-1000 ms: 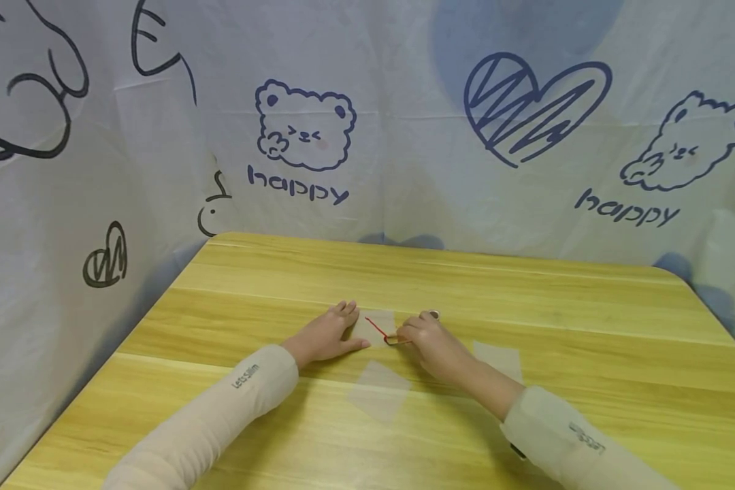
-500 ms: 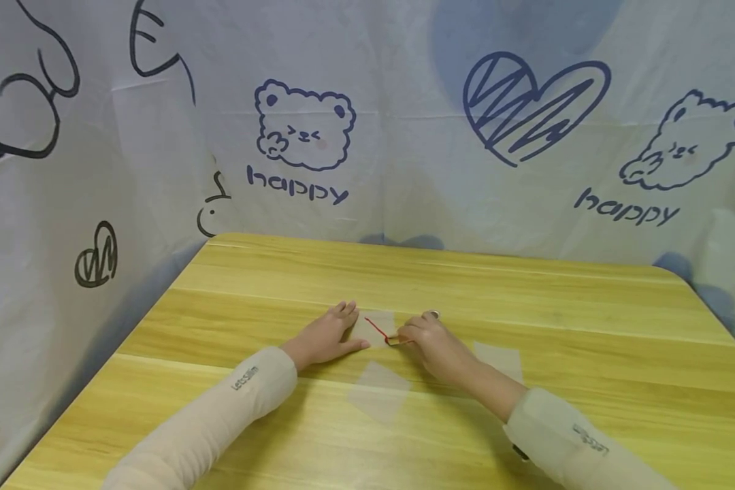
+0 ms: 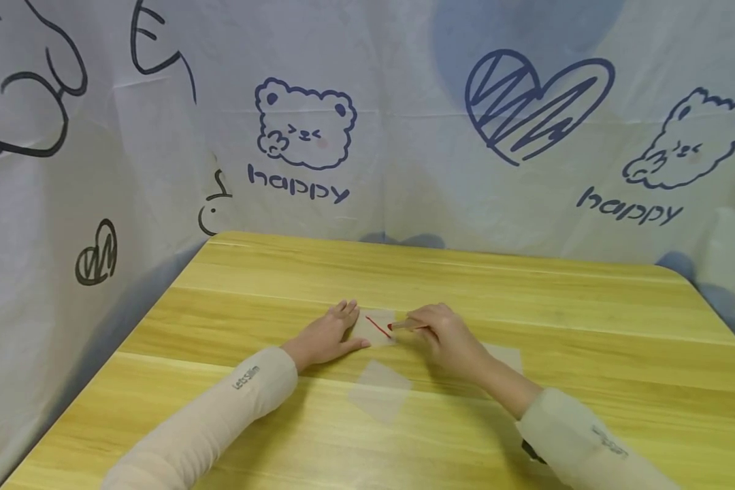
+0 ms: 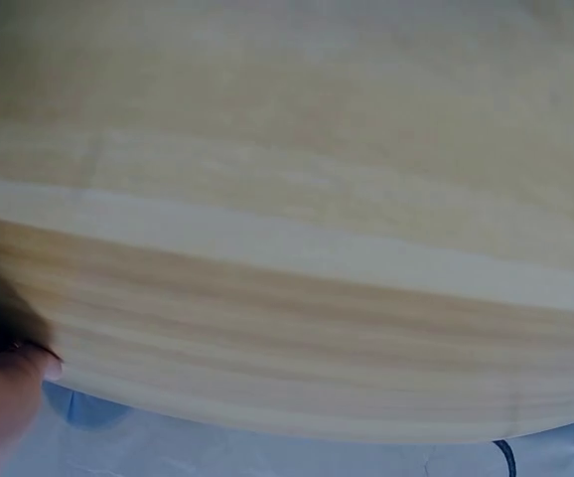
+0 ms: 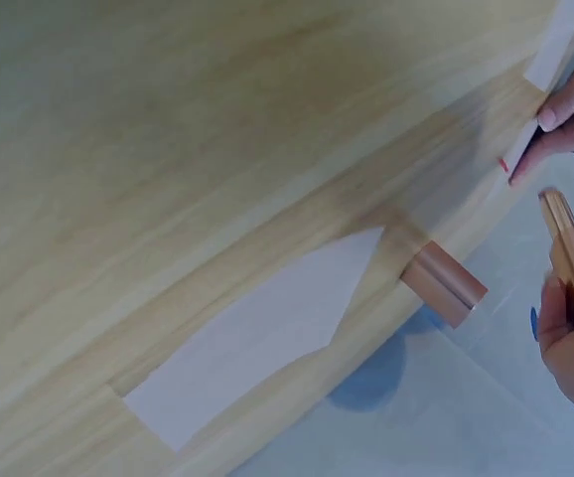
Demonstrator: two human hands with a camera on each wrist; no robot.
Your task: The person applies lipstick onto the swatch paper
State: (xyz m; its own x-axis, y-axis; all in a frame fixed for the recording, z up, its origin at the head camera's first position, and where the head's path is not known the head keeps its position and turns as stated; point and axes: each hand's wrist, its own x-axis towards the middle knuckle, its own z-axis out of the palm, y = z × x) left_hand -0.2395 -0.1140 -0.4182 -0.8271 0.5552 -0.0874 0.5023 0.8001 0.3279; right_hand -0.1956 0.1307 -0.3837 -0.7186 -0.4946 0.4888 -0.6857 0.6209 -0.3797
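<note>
A square sheet of thin whitish paper [image 3: 376, 339] lies near the table's middle, with a slanting red line drawn on it. My left hand [image 3: 331, 333] rests flat at the sheet's left edge, thumb toward its lower edge. My right hand [image 3: 450, 340] pinches a lipstick [image 3: 409, 324] whose red tip points left, right over the sheet's right side. In the right wrist view the lipstick's gold tube [image 5: 563, 238] shows in the fingers. A shiny rose-gold cap [image 5: 444, 283] stands beyond; the right hand hides it in the head view.
A second paper square [image 3: 380, 391] lies nearer me, turned askew. The third paper [image 3: 507, 357] is partly covered by my right forearm. The wooden table [image 3: 269, 272] meets a pale cloth backdrop [image 3: 404, 170] with drawn bears and hearts.
My right hand has lifted and shifted slightly right and away from me, turning the lipstick. Its tip has left the line's lower end, which now shows. My left hand has stayed put.
</note>
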